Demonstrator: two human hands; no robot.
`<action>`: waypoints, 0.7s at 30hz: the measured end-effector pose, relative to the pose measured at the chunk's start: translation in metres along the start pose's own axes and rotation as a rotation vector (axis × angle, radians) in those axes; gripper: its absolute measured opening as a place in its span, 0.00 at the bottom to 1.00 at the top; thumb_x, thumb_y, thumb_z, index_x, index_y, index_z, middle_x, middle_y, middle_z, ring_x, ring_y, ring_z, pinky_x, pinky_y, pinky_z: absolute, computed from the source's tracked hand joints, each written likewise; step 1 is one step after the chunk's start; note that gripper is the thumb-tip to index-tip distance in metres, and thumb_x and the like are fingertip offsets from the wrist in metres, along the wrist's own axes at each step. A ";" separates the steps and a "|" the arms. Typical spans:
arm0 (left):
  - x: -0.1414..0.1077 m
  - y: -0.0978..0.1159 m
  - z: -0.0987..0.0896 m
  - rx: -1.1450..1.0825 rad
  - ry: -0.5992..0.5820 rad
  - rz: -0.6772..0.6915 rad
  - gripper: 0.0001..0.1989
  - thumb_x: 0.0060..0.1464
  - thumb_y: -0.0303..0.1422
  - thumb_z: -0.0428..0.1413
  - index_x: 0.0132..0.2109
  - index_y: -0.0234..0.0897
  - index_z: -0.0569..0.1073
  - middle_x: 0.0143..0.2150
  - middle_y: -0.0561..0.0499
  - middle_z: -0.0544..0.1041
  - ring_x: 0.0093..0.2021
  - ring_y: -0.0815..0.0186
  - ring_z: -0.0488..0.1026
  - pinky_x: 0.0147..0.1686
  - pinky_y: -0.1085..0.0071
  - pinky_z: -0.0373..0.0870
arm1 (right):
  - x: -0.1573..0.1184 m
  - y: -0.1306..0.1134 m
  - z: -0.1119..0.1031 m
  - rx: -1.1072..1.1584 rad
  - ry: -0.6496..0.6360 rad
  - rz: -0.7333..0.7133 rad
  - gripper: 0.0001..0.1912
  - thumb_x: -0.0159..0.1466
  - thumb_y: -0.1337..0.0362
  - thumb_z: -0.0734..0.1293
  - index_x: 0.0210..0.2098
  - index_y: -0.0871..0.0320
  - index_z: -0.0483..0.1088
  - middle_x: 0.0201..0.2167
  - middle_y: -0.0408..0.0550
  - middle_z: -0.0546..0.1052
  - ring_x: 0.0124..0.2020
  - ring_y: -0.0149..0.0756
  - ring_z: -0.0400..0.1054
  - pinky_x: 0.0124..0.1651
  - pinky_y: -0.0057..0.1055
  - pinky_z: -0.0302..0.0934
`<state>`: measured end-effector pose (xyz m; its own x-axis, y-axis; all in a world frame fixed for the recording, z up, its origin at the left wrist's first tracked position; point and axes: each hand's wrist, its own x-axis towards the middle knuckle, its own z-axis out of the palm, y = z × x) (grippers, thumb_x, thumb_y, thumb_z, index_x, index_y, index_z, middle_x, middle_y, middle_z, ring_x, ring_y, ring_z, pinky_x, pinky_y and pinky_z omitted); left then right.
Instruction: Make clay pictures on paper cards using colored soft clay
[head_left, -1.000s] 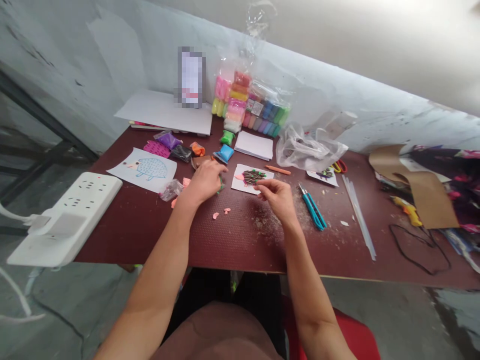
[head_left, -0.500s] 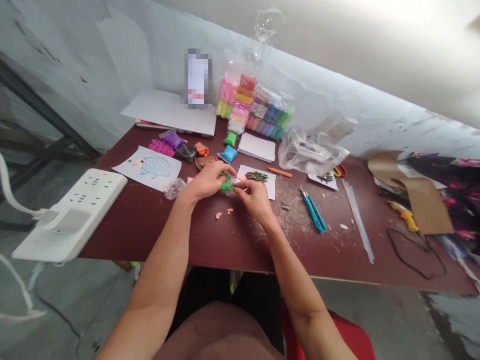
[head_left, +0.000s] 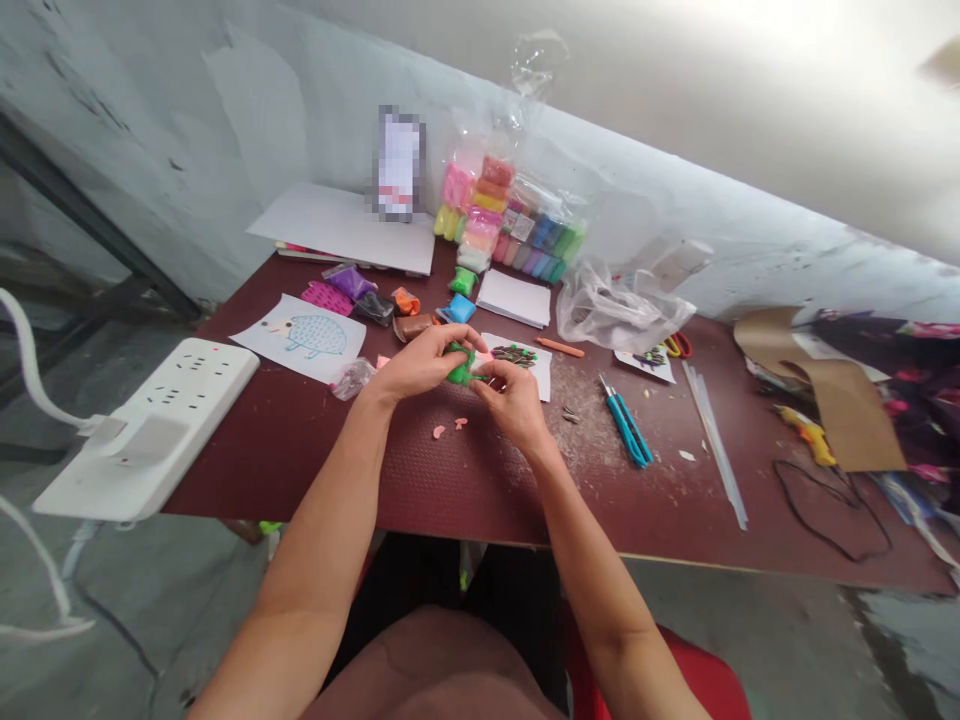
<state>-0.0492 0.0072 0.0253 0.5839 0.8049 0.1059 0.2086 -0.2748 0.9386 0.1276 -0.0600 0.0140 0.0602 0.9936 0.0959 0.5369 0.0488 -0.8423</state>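
Green modelling clay [head_left: 460,365] is now pinched in a narrow grip between the left hand [head_left: 420,362] and right hand [head_left: 514,402], drawn together just beside the clay-decorated card [head_left: 529,378].

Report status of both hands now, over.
Left hand, right hand: both grip soft green modelling clay. Small pink clay pieces lie near, on dark red table.

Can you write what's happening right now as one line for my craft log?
left hand: holds green clay | right hand: pinches green clay | nearby: blue hedgehog drawing
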 end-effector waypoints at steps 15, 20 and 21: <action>0.000 -0.005 0.002 -0.238 -0.106 -0.066 0.18 0.51 0.36 0.64 0.49 0.33 0.78 0.47 0.43 0.82 0.44 0.61 0.80 0.41 0.67 0.76 | -0.007 -0.008 -0.009 0.120 0.035 -0.011 0.09 0.63 0.56 0.70 0.34 0.54 0.81 0.26 0.42 0.78 0.24 0.33 0.64 0.31 0.32 0.59; 0.003 -0.004 0.005 -0.164 -0.053 -0.047 0.15 0.50 0.32 0.60 0.46 0.33 0.80 0.42 0.47 0.81 0.37 0.65 0.77 0.37 0.70 0.72 | -0.012 -0.013 -0.004 0.007 0.158 -0.133 0.08 0.65 0.59 0.68 0.34 0.54 0.77 0.28 0.43 0.77 0.27 0.33 0.66 0.36 0.32 0.62; 0.003 -0.005 0.005 -0.101 -0.035 -0.049 0.15 0.50 0.30 0.59 0.46 0.33 0.80 0.41 0.47 0.81 0.38 0.65 0.77 0.38 0.70 0.73 | -0.012 -0.012 -0.004 0.015 0.205 -0.150 0.08 0.66 0.59 0.67 0.34 0.54 0.76 0.28 0.43 0.77 0.28 0.33 0.66 0.37 0.32 0.62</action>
<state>-0.0439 0.0085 0.0195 0.6024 0.7967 0.0494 0.1587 -0.1802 0.9707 0.1238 -0.0732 0.0256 0.1514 0.9336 0.3247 0.5403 0.1969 -0.8181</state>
